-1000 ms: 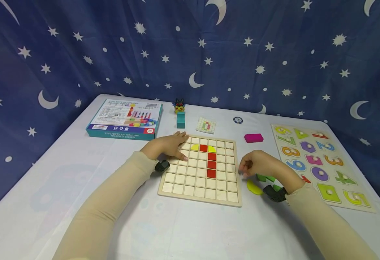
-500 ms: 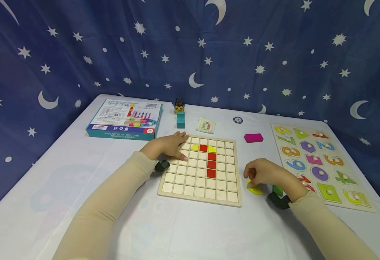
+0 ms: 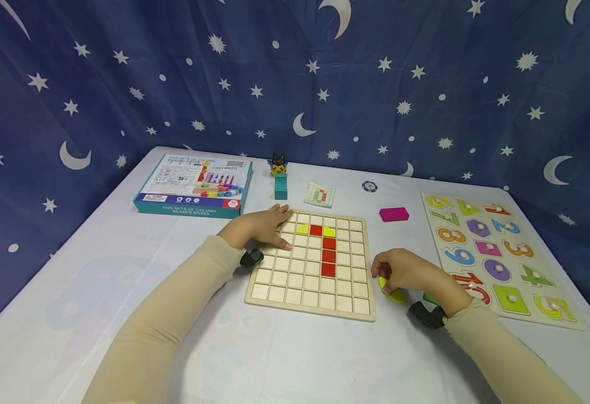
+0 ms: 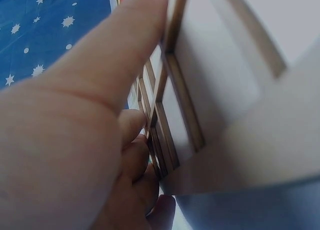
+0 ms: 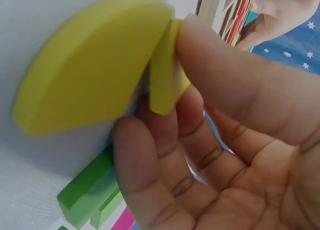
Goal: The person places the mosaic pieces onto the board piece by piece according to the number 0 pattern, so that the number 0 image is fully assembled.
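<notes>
A wooden grid board [image 3: 300,286] lies mid-table with a red column of tiles [image 3: 328,249] and yellow tiles [image 3: 303,229] in its top rows. My left hand [image 3: 262,227] rests flat on the board's upper-left corner; in the left wrist view its fingers [image 4: 90,115] lie along the board's cells [image 4: 220,74]. My right hand [image 3: 401,272] is just right of the board. It pinches a small yellow piece [image 5: 165,74] between thumb and fingers, against a larger yellow half-round piece [image 5: 90,59] lying on the table [image 3: 397,296]. Green pieces [image 5: 90,195] lie beside it.
A number and shape puzzle board [image 3: 497,252] lies at the right. A teal box [image 3: 194,184], a teal block with a toy figure [image 3: 280,185], a pattern card [image 3: 319,194], a round token [image 3: 369,186] and a magenta block [image 3: 393,214] sit behind the grid board.
My right hand dropped from above the green pieces to the yellow pieces, then shifted slightly left and closed its fingers on the small yellow piece. The left hand stayed still.
</notes>
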Action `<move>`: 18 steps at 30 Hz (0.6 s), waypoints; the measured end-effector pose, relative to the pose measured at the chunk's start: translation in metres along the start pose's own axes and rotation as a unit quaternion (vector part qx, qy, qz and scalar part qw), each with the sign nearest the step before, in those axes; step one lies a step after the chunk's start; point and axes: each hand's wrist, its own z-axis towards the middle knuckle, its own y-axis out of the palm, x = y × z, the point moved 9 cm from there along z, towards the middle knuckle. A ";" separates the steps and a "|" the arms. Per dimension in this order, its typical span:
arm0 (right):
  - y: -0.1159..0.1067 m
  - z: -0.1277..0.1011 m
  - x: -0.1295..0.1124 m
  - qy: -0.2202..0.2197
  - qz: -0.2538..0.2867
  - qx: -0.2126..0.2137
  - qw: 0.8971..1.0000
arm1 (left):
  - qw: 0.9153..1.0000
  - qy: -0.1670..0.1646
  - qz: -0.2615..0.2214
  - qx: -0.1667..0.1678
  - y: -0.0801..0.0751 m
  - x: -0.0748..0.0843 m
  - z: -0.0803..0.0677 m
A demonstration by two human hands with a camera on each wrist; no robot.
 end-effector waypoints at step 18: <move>-0.026 -0.003 -0.004 -0.007 0.010 0.045 0.999 | 1.000 0.005 0.002 0.002 -0.001 0.001 0.000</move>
